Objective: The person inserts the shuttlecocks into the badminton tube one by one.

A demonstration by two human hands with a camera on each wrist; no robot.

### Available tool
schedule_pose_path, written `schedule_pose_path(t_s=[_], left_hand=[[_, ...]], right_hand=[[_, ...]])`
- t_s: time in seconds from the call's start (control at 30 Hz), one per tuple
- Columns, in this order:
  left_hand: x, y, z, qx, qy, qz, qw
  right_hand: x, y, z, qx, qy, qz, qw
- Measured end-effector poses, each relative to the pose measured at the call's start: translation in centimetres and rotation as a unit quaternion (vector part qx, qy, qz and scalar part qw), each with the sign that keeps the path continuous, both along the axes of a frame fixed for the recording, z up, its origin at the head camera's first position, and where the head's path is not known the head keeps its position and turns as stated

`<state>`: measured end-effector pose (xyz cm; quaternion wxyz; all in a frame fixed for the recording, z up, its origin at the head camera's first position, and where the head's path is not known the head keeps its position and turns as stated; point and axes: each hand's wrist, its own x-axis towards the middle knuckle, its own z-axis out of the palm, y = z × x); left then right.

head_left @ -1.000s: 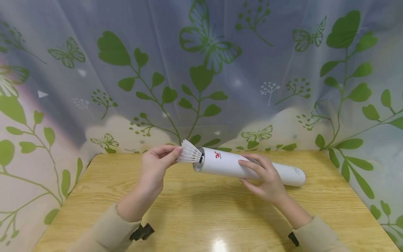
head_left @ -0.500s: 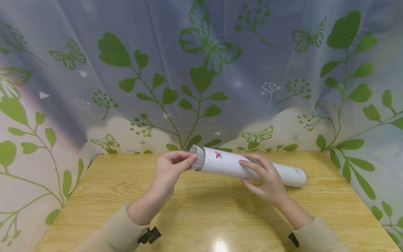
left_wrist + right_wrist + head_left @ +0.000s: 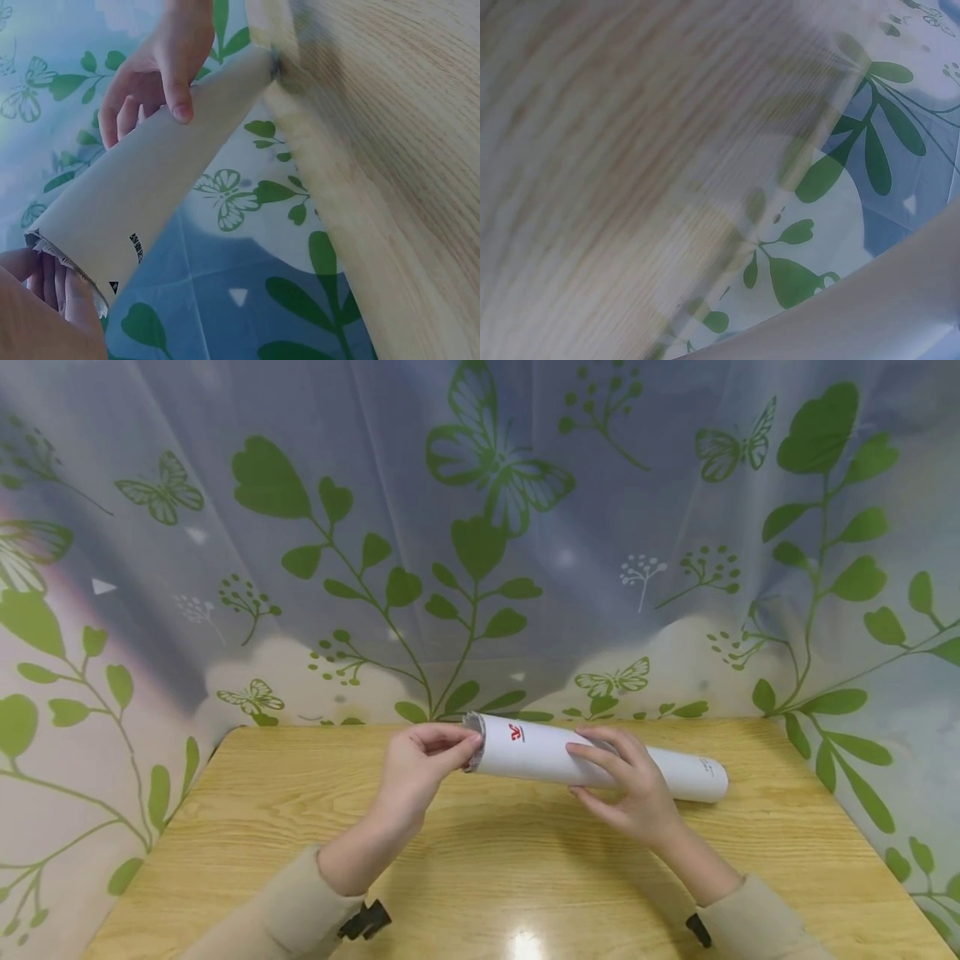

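Observation:
A white cylindrical shuttlecock tube [image 3: 540, 753] with a red logo lies slantwise over the table, its left mouth raised and its right end low near the wood. My right hand [image 3: 632, 787] grips it around the middle, fingers over the top and thumb on the near side. At the mouth, my left hand [image 3: 416, 768] pinches the skirt of a white shuttlecock [image 3: 471, 722]; only its jagged rim shows, the rest hidden inside the tube. The left wrist view has the left fingertips [image 3: 51, 283] within the mouth. Blank tube wall fills the lower right of the right wrist view.
The wooden table [image 3: 480, 860] extends below both hands. Behind it and at both sides hangs a curtain [image 3: 540, 610] with green leaves and butterflies, close to the table's back edge. A dark strap piece [image 3: 365, 920] sits at the left cuff.
My left hand has moved right, sliding the shuttlecock into the tube until just its rim shows. The right hand and the tube have hardly moved.

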<state>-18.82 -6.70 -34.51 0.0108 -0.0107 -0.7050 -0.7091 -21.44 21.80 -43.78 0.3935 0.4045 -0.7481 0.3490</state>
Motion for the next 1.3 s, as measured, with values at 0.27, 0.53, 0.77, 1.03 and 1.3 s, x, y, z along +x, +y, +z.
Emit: schedule_pose_path(t_s=[0.27, 0.53, 0.77, 1.03, 1.3], left_hand=[[0.0, 0.4, -0.6, -0.012, 0.016, 0.009, 0.9998], [0.1, 0.7, -0.5, -0.022, 0.037, 0.012, 0.999], [0.2, 0.5, -0.6, -0.021, 0.033, 0.001, 0.9992], [0.1, -0.4, -0.4, 0.008, -0.004, -0.013, 0.9999], [-0.4, -1.4, -0.4, 0.055, -0.003, -0.037, 0.9978]], right_hand=[[0.0, -0.2, -0.2, 0.005, 0.0, 0.006, 1.0], [0.0, -0.2, -0.1, 0.001, 0.0, 0.0, 1.0], [0.0, -0.2, -0.1, 0.004, -0.002, 0.003, 1.0], [0.1, -0.3, -0.4, 0.012, -0.021, 0.003, 1.0], [-0.1, -0.1, 0.0, 0.008, -0.004, 0.001, 1.0]])
